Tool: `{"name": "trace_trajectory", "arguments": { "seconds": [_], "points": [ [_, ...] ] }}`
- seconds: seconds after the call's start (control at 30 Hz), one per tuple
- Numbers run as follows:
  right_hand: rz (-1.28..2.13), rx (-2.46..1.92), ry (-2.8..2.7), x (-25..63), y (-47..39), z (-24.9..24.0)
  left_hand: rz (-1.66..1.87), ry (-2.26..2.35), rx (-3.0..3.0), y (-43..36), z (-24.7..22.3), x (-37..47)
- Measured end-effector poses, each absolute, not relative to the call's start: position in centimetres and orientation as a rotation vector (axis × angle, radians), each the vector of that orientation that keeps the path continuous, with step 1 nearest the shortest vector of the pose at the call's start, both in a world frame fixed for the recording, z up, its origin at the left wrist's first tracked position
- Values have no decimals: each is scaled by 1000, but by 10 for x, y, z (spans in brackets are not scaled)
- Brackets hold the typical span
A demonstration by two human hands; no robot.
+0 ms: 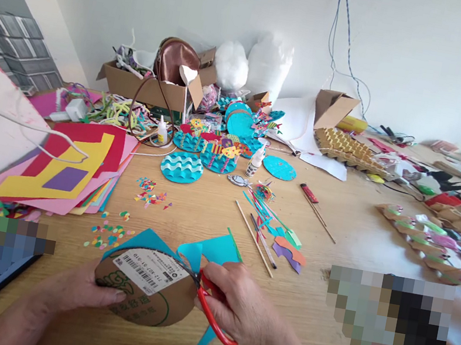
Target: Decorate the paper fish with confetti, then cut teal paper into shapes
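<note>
My left hand (96, 290) grips the left side of a round cardboard disc (162, 309), thumb on its brown face. A white barcode label (149, 271) and green print show on that face. Behind the disc is blue paper (147, 241), sticking out past its upper edge; a partly cut strip (215, 248) curls away at the upper right. In my right hand (240, 305) are red-handled scissors (216, 320), fingers through the loops. Their blades lie at the disc's right edge and are largely hidden by disc and paper. Another blue piece hangs below the scissors.
Coloured paper sheets (66, 167) are stacked at the left. Confetti dots (110, 234), wooden sticks (254, 239), a red cutter (309, 193) and a glue bottle (254, 162) lie or stand beyond my hands. Blue decorated discs (182, 167) and a cardboard box (138, 88) are farther back.
</note>
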State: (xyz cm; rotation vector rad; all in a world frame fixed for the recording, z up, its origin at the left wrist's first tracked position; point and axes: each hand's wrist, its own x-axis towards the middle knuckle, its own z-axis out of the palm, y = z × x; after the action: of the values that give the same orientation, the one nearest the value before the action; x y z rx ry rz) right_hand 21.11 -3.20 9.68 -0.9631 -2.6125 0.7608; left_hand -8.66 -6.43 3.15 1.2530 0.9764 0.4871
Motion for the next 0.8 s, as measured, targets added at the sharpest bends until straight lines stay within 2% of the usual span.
{"name": "trace_trajectory", "arguments": {
  "seconds": [0.37,0.8],
  "points": [
    [651,-932,-2663,215,-31,91,482,980,1254,-64,30,-88],
    [729,-912,-2671,213,-30,102,438,985,1289,-64,32,-89]
  ]
}}
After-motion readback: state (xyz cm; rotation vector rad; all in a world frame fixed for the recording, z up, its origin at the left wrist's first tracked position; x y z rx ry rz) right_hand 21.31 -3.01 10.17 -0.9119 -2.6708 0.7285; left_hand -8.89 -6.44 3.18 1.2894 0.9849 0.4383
